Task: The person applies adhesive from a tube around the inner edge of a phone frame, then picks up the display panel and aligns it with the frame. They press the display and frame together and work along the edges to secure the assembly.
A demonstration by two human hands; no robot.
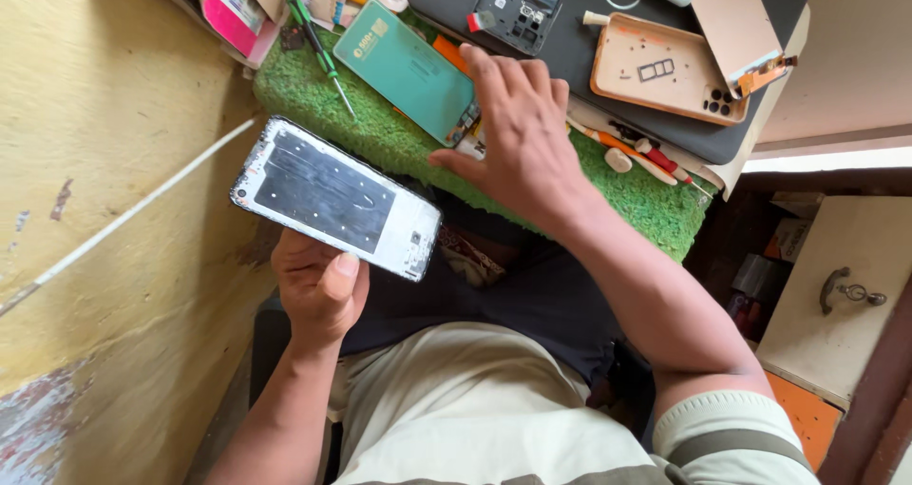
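My left hand [318, 290] grips an opened phone frame [337, 197], white inside with a dark centre plate, holding it by its lower edge above my lap. My right hand [518, 129] reaches over the green turf mat [380, 133], fingers spread, its fingertips at small parts beside a teal phone back cover [404, 67]. Whether it pinches anything is hidden by the hand. A green-handled screwdriver [318, 48] lies on the mat to the left of the cover.
A dark laptop [579, 48] at the top carries a dismantled phone body [521, 10] and a peach phone case [665, 72]. Red and orange tools [646, 157] lie on the mat's right. A yellow wall [104, 209] stands left; a cabinet with a metal handle [850, 290] right.
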